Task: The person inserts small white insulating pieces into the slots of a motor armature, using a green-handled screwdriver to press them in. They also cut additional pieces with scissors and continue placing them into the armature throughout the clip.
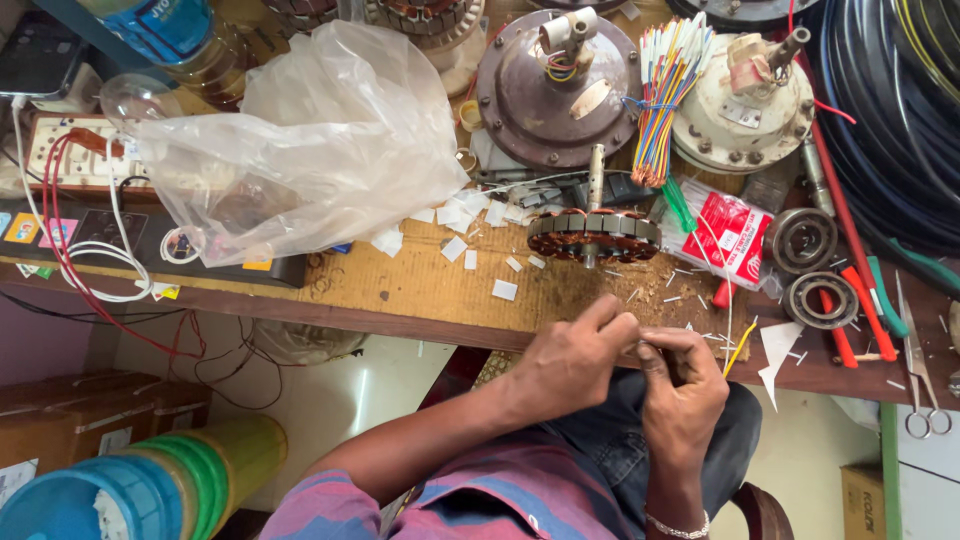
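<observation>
My left hand (572, 357) and my right hand (683, 385) meet at the front edge of the wooden workbench (420, 290). Their fingertips pinch a small thin white strip (650, 342) between them. Just beyond the hands a round copper-wound stator (592, 236) lies on the bench, with white paper slips (470, 235) and short clippings scattered around it. My right wrist wears a metal bracelet (680, 527).
A crumpled clear plastic bag (320, 140) lies at left, two fan motor housings (556, 85) and a bundle of coloured wires (665, 80) at the back. Bearings (802, 240), a red packet (725, 235), scissors (918, 370) and coiled black cable (900, 110) lie at right.
</observation>
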